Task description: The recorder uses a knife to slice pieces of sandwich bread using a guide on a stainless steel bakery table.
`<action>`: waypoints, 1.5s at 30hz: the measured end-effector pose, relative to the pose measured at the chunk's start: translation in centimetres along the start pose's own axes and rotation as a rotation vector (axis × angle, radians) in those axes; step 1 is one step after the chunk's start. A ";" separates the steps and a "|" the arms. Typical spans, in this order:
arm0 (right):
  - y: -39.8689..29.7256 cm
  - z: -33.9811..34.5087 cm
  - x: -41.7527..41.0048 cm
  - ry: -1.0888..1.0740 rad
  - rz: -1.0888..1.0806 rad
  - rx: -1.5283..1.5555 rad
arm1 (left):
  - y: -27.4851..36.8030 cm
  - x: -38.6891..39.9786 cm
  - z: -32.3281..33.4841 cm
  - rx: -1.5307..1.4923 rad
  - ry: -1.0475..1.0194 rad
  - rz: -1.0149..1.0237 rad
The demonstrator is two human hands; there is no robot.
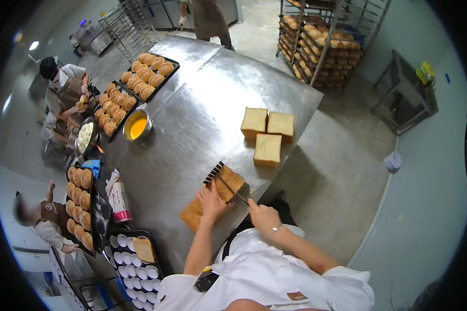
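Observation:
A long brown loaf of bread (192, 215) lies on the steel table near its front edge. My left hand (213, 202) presses on the loaf, fingers spread, beside a black-and-white striped slotted piece (213, 172) at the loaf's far end. My right hand (263, 216) is closed round the handle of a knife, whose thin blade (233, 189) lies across the loaf at the striped piece's right. Three blocks of pale-topped bread (267, 149) stand together farther right on the table.
Trays of filled buns (147, 76) and a steel bowl of yellow liquid (137, 126) are at the left. A tray of white paper cups (138, 268) carries bread slices (143, 250). Co-workers (68, 85) stand beyond the left side. A loaded bread rack (323, 46) stands behind the table.

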State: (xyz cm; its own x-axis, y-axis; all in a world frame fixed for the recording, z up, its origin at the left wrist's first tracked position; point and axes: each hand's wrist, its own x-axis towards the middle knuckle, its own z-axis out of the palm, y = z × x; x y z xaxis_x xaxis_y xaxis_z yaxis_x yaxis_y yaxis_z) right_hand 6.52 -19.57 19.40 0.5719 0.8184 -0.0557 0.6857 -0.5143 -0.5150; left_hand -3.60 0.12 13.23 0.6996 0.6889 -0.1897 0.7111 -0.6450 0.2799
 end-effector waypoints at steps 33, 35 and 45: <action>0.5 -0.2 1.4 -0.133 0.021 0.129 | 0.4 -0.3 0.1 -0.012 0.057 0.045; 1.4 2.7 3.6 -0.120 0.017 0.109 | 1.0 0.0 0.1 -0.007 0.041 0.045; 2.2 0.3 -0.8 -0.078 -0.012 0.095 | 1.0 -0.2 -0.7 0.004 -0.042 -0.004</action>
State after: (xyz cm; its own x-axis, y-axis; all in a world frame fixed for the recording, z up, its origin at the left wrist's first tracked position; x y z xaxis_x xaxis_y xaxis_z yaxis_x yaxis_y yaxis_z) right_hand 7.46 -21.30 18.04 0.5246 0.8436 -0.1141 0.6443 -0.4811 -0.5944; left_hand -3.08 -0.38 14.20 0.6990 0.6772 -0.2298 0.7141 -0.6436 0.2755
